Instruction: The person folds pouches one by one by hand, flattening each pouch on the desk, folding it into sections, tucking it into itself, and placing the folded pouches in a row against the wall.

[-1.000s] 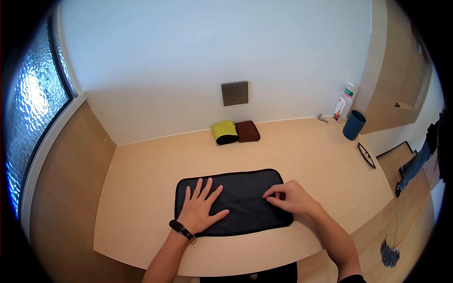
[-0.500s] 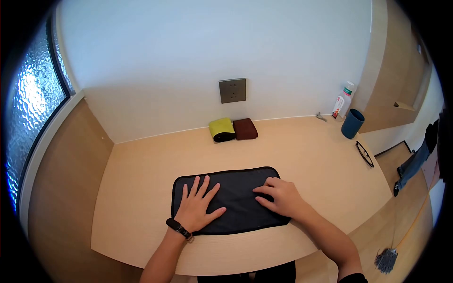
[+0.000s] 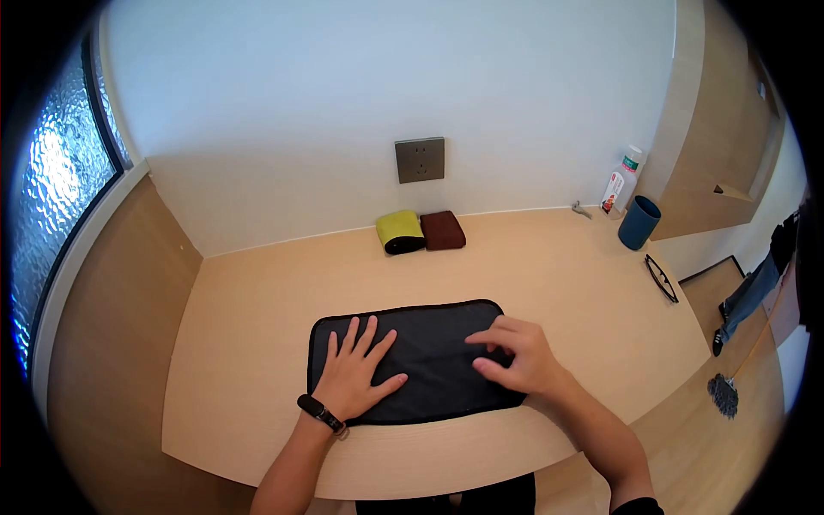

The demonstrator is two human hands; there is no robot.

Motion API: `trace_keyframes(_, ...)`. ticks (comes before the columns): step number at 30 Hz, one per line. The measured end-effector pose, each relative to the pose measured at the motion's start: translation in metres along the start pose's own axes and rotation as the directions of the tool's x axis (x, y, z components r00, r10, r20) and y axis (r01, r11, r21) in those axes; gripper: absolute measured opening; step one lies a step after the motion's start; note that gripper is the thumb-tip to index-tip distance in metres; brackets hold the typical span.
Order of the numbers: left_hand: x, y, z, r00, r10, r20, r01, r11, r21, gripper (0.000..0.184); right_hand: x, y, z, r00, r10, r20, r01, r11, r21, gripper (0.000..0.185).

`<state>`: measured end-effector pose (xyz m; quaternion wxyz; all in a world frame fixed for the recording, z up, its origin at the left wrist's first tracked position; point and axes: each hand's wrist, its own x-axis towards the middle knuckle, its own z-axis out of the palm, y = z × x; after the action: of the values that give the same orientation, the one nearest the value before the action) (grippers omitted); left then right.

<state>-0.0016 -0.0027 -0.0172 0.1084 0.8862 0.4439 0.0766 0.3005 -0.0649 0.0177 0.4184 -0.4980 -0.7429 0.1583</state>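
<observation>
No text legible. Plastic bottle (image 3: 621, 183) carries white label (image 3: 613, 190) with red marks, green band (image 3: 631, 162) below white cap (image 3: 633, 151); any lettering on either too small to make out.

Dark cloth (image 3: 429, 343): matt fabric. Table (image 3: 266, 287): smooth, matt, wood-look surf. Window (image 3: 64, 180): glossy, rippled glass. Cup (image 3: 638, 227): matt, poss. plastic.

The cloth (image 3: 433, 378) lies near the front of the tabletop (image 3: 257, 300) — left hand (image 3: 348, 382) on its left part, right hand (image 3: 525, 354) at its right. Behind, two folded cloths (image 3: 401, 227) sit side by side below the socket (image 3: 420, 160). Far right, back to front — bottle (image 3: 620, 182), cup (image 3: 639, 223), glasses (image 3: 661, 279).
</observation>
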Motion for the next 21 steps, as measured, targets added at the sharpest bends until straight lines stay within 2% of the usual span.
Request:
trace_keyframes(2,0.0,0.002,-0.002,1.0,-0.007,-0.004,0.007,1.0,0.003,0.079,-0.001,0.001,0.011,0.969,-0.24,0.063,0.248,0.951,-0.183,0.027)
trace_keyframes(6,-0.001,0.005,-0.004,1.0,-0.016,-0.006,0.016,1.0,0.008,0.077,-0.003,0.005,0.025,0.953,-0.233,0.195,0.288,0.898,-0.333,0.027)
trace_keyframes(8,-0.001,0.005,-0.004,1.0,-0.013,-0.007,0.013,1.0,0.004,0.077,-0.002,0.006,0.024,0.958,-0.21,0.194,0.265,0.907,-0.327,0.026)
trace_keyframes(11,-0.001,0.004,-0.004,1.0,-0.013,-0.009,0.013,1.0,-0.003,0.077,-0.002,0.006,0.02,0.988,-0.117,0.097,0.135,0.971,-0.195,0.023)
trace_keyframes(12,-0.001,0.004,-0.004,1.0,-0.012,-0.01,0.012,1.0,-0.008,0.077,-0.002,0.005,0.017,0.988,-0.12,0.099,0.138,0.971,-0.193,0.023)
trace_keyframes(15,-0.001,0.003,-0.002,1.0,-0.007,-0.016,0.007,1.0,0.002,0.076,0.0,-0.006,0.007,0.995,-0.059,-0.077,0.057,0.998,-0.035,0.013)
trace_keyframes(16,-0.001,0.002,-0.001,1.0,-0.015,-0.021,0.015,1.0,0.006,0.076,0.001,-0.01,0.005,0.995,-0.068,-0.074,0.066,0.997,-0.029,0.013)
trace_keyframes(18,-0.001,0.002,0.0,1.0,0.007,-0.03,-0.007,1.0,0.008,0.075,0.003,-0.015,0.0,0.983,-0.047,-0.18,0.068,0.992,0.108,0.012)
trace_keyframes(19,0.0,0.001,0.001,0.999,0.016,-0.038,-0.015,1.0,0.025,0.075,0.004,-0.023,-0.003,0.978,-0.07,-0.195,0.11,0.973,0.203,0.011)
trace_keyframes(20,0.0,0.001,0.002,0.999,0.023,-0.044,-0.022,0.999,0.027,0.075,0.007,-0.038,-0.005,0.978,-0.077,-0.195,0.12,0.969,0.218,0.011)
trace_keyframes(21,-0.001,0.0,0.002,0.998,0.026,-0.051,-0.025,0.999,0.031,0.075,0.011,-0.059,-0.01,0.97,-0.17,-0.176,0.226,0.899,0.374,0.011)
